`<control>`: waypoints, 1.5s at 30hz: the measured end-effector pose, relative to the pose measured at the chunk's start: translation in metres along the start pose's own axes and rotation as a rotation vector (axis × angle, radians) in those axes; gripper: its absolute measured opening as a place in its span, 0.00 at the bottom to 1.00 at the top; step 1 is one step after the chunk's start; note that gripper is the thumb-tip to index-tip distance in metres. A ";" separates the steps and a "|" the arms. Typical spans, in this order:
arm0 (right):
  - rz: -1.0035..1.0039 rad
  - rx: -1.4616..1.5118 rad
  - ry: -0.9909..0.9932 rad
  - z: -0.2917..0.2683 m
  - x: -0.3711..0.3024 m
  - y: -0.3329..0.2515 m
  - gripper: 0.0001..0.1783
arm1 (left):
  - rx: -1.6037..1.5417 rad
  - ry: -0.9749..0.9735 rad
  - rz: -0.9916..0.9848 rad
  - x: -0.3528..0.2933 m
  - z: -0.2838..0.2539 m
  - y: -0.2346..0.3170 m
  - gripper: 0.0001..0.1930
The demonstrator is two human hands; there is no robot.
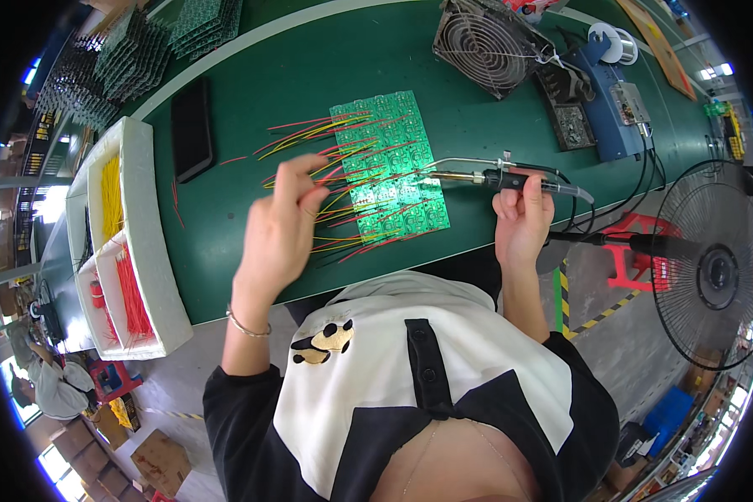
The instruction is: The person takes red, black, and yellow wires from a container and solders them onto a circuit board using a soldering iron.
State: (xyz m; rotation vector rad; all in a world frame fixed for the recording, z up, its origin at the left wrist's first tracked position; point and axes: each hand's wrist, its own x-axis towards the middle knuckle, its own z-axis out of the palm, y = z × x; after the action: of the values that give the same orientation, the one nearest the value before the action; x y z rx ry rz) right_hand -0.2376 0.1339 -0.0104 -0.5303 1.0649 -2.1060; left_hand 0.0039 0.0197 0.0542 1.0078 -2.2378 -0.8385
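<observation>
A green panel of small circuit boards [433,205] lies on the green bench, with red and yellow wires [326,151] sticking out past its left side. My left hand [280,230] is over the wire ends at that side, thumb and fingers curled together around a thin wire whose colour is hard to make out. My right hand [523,222] grips a soldering iron [498,178] by its black handle. A thin metal feed tube [468,160] runs along the iron. The iron's tip points left, over the panel's right part; whether it touches is unclear.
A white foam box [171,314] with yellow and red wires stands left, beside a black phone [192,130]. Stacked boards [134,58] lie far left. At the back right are a square fan [485,46] and a blue solder feeder [607,105]. A floor fan [715,268] stands right.
</observation>
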 end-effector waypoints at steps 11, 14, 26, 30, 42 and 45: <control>0.013 -0.113 -0.011 0.002 -0.007 0.003 0.08 | -0.067 0.112 0.026 -0.010 0.041 -0.013 0.04; 0.002 -0.111 -0.017 0.002 -0.008 0.005 0.08 | -0.017 0.119 0.030 -0.010 0.044 -0.012 0.04; -0.003 -0.093 -0.004 -0.001 -0.008 0.007 0.08 | -0.106 0.123 -0.061 -0.011 0.038 -0.009 0.05; -0.025 -0.107 -0.002 0.002 -0.010 0.005 0.08 | -0.279 0.164 -0.180 -0.016 0.044 -0.020 0.06; -0.017 -0.082 -0.037 0.000 -0.011 0.005 0.08 | -0.183 0.158 -0.034 -0.010 0.053 -0.013 0.06; -0.013 -0.078 -0.046 0.000 -0.010 0.005 0.08 | -0.149 0.123 -0.088 -0.011 0.047 -0.009 0.05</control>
State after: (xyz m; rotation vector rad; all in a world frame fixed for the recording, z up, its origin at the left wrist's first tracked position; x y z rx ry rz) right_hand -0.2287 0.1396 -0.0148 -0.6221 1.1235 -2.0603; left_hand -0.0175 0.0382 0.0141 1.0632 -2.0091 -0.9400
